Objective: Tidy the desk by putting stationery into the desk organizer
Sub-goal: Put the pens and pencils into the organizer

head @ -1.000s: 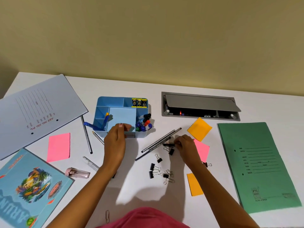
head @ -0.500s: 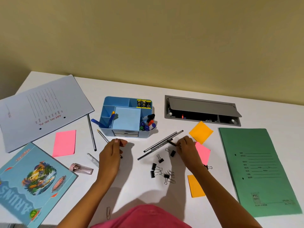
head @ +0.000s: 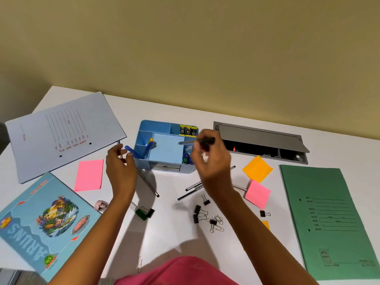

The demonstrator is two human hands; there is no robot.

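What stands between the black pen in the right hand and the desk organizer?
Nothing visible does. The right hand holds the black pen above the desk organizer's right side. The compartment below already holds markers, partly hidden by the hand.

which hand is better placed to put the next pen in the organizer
Right: the right hand holds a pen over the organizer; the left hand sits beside it by a pencil.

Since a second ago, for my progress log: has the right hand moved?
Yes. The right hand, holding a black pen, went from the loose pens to over the organizer's right side.
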